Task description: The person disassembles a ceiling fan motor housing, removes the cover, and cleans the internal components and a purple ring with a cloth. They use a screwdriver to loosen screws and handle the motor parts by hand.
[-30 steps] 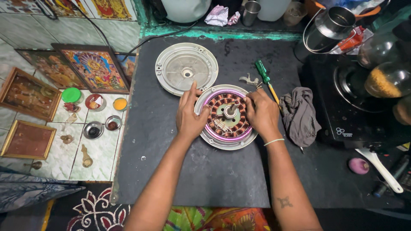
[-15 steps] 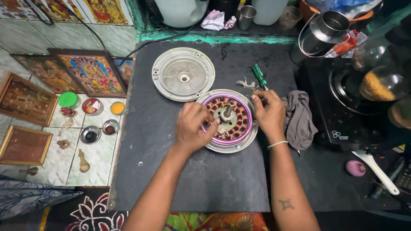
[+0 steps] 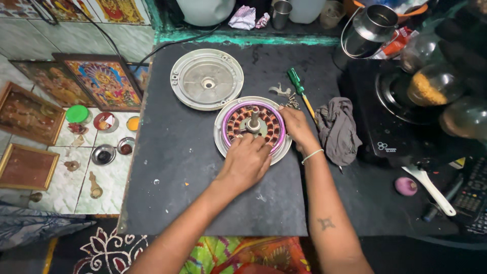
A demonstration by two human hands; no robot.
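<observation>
Hands, two, are gripping one stator (image 3: 252, 128) mid-slab: left hand (image 3: 247, 161) clasping its near rim, right hand (image 3: 298, 129) grasping its right edge. One cover (image 3: 206, 78) is lying far-left; one screwdriver (image 3: 300, 91) and one rag (image 3: 336, 129) right.

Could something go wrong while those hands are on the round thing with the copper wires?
Perhaps. The left hand and right hand press on the motor's copper windings, which might get scratched. The small metal parts beside the green screwdriver could be knocked away. The grey rag might snag.
</observation>
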